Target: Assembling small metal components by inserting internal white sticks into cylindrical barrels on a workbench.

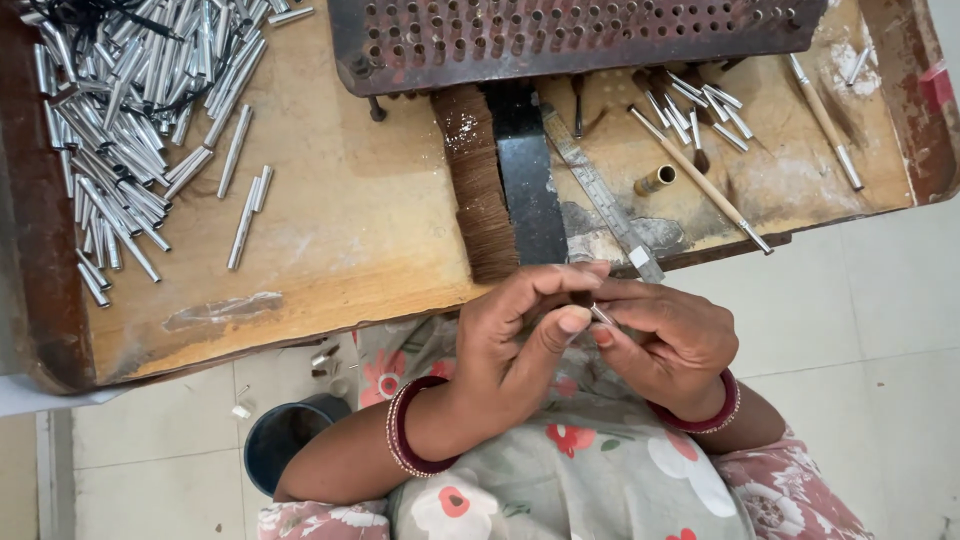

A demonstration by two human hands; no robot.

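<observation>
My left hand (520, 340) and my right hand (665, 340) meet just below the front edge of the wooden workbench (350, 230). Together their fingertips pinch a small silver metal tube (602, 315), of which only a short end shows. A tuft of dark brown bristles seems to sit between the fingers, mostly hidden. Both wrists wear dark red bangles. A long bundle of brown fibre (480, 185) lies on the bench just above my left hand.
A heap of silver tubes (130, 110) covers the bench's left end. A rusty perforated metal plate (570, 35) lies at the top. A steel ruler (600, 190), thin brush sticks (700, 180), a brass ferrule (655, 180) lie right. A dark bucket (285, 435) stands on the tiled floor.
</observation>
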